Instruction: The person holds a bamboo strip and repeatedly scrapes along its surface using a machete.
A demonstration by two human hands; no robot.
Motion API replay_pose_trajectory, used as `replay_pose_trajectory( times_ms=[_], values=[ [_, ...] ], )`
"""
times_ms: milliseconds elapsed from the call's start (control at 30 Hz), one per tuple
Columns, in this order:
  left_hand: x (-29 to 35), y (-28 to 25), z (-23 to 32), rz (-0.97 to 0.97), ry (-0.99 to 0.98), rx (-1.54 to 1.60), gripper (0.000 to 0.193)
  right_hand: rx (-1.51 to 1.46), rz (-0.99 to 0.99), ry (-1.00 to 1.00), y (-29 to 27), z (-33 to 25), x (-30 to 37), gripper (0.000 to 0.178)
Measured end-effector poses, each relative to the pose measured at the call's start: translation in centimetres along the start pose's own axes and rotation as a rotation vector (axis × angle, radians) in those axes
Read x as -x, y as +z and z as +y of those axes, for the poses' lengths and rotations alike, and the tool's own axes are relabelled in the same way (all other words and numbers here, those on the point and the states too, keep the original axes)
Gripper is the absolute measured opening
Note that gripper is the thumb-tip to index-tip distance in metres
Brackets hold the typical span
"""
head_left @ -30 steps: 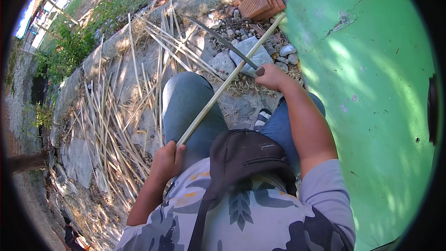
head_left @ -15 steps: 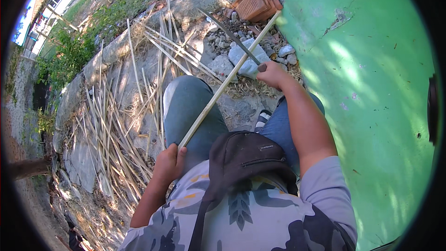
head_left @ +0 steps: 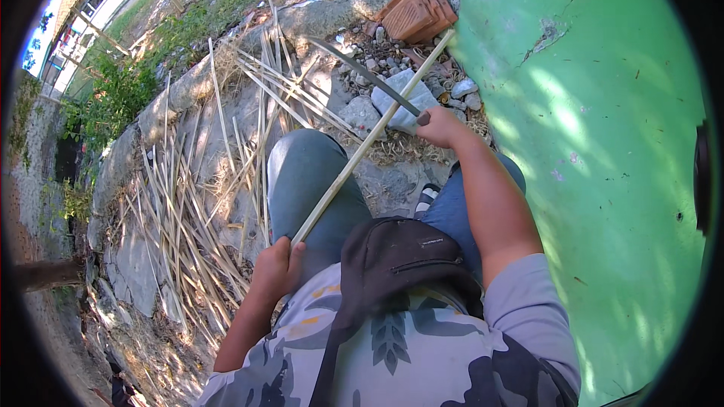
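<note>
Widest free room lies down the right of the frame, over the green surface (head_left: pixel 618 203) beyond the right forearm (head_left: pixel 498 188). At upper centre a long pale strip (head_left: pixel 341 182) and a dark blade (head_left: pixel 372 78) cross, barring a straight pass; the knees (head_left: pixel 305 169) leave a narrow gap mid-frame. Loose strips (head_left: pixel 181 234) clutter the left, stones (head_left: pixel 362 115) and stacked tiles (head_left: pixel 415 19) the top centre

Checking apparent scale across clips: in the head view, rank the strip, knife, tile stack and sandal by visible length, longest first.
1. Strip
2. Knife
3. Tile stack
4. Sandal, only partly in view
</note>
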State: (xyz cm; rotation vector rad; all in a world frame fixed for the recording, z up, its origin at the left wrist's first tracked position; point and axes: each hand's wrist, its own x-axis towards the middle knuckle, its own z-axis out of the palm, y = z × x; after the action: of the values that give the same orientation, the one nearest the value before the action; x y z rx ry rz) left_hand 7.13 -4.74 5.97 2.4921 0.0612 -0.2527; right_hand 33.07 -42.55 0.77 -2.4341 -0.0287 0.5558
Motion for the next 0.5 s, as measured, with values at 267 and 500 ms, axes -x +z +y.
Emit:
replay_pose_trajectory(
  times_ms=[267,500],
  values=[
    [0.3,-0.2,-0.8,-0.025,-0.016,-0.020,0.038,0.137,-0.183,-0.222,1.1,-4.0,3.5,0.024],
    [0.4,0.1,-0.8,-0.014,-0.012,-0.029,0.039,0.196,-0.162,-0.294,0.0,-3.3,2.8,0.022]
  ],
)
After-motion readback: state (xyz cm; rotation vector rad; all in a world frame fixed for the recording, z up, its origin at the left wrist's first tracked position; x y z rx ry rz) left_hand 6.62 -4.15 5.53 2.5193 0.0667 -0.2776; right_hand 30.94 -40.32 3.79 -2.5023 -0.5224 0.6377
